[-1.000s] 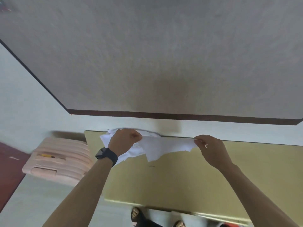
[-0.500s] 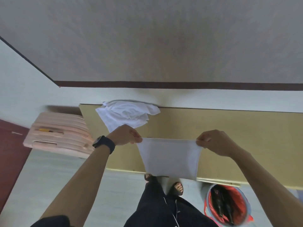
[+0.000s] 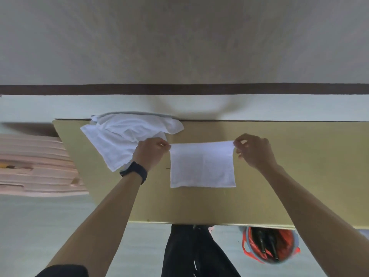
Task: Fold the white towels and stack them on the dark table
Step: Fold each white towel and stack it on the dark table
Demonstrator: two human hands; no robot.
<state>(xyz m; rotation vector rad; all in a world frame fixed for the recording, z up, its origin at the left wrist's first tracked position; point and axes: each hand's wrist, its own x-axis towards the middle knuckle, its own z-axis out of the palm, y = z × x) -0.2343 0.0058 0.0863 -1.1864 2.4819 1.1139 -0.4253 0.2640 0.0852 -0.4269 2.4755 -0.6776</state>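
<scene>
Towel [image 3: 202, 164] lies flat on the bench [image 3: 299, 166], far corners pinched shut by left hand [image 3: 150, 152] and right hand [image 3: 253, 150]; matching edges squarely should keep the fold neat.

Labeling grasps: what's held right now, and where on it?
White towel: left hand and right hand each pinch one far corner; the rest lies on the table.

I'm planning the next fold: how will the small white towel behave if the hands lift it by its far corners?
The towel is probably floppy: the unfolded pile beside it lies rumpled. It seems light, since the left hand and right hand each hold a corner by fingertip pinch. It likely won't slide much on the table.
</scene>
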